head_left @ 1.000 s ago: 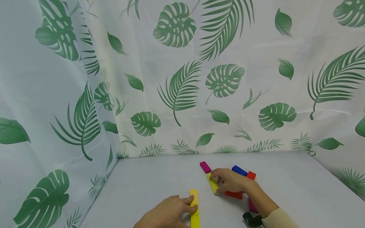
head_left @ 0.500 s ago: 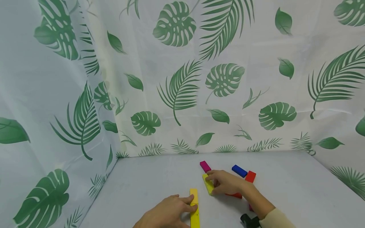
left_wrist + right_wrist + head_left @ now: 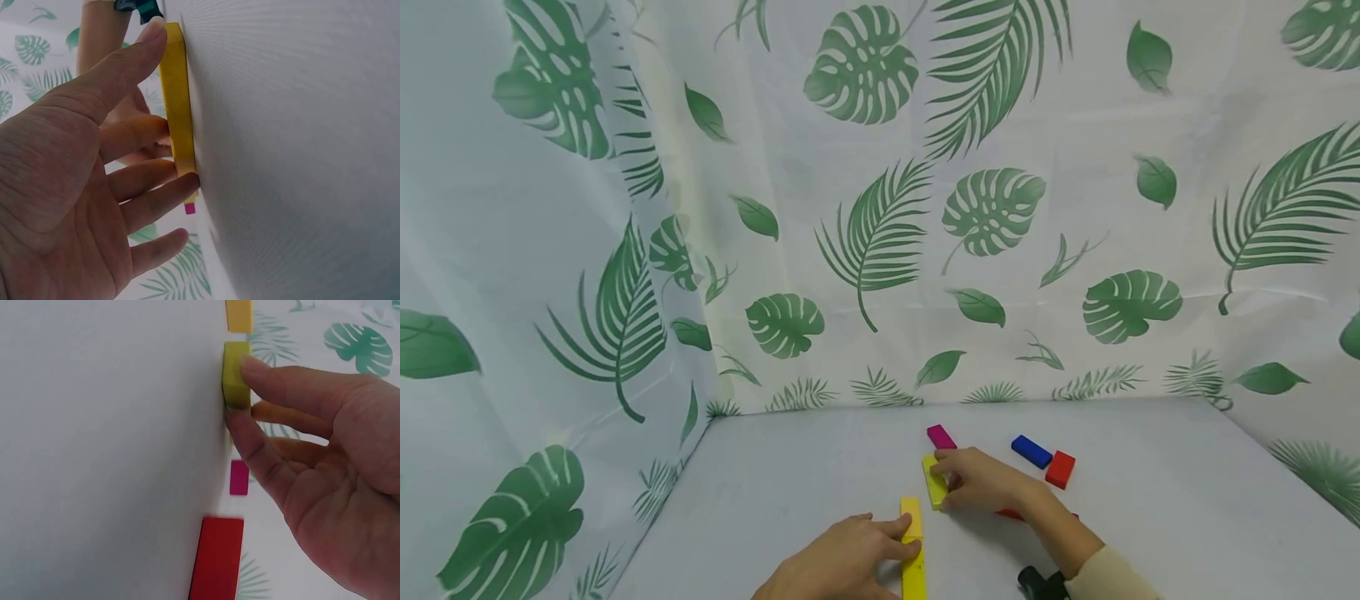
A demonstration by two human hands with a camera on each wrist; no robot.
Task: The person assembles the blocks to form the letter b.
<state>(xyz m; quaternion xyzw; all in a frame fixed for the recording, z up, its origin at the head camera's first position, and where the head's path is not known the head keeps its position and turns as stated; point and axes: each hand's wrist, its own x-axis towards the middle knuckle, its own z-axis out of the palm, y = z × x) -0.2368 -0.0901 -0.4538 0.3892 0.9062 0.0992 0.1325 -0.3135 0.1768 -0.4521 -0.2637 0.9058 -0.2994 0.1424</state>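
Observation:
Two yellow blocks stand end to end in the head view, a paler far one (image 3: 911, 507) and a near one (image 3: 913, 583) cut off by the frame's bottom. My left hand (image 3: 842, 560) rests fingertips on them, and the left wrist view shows its thumb and fairly straight fingers against the yellow side (image 3: 179, 94). Between thumb and fingers, my right hand (image 3: 981, 482) pinches a yellow-green block (image 3: 235, 375), low at the tabletop. That block is beyond and slightly right of the yellow row, with a gap between. A magenta block (image 3: 942, 437) lies just behind it.
Right of my right hand lie a blue block (image 3: 1032, 451) and a red block (image 3: 1061, 470). Another red block (image 3: 1009, 513) is mostly covered by the forearm. A black device (image 3: 1041, 582) sits at the right wrist. Leaf-patterned cloth (image 3: 880, 350) walls the white table.
My right hand has slid the yellow-green block leftward, away from the red blocks and closer to line with the yellow row. The left hand has stayed in place.

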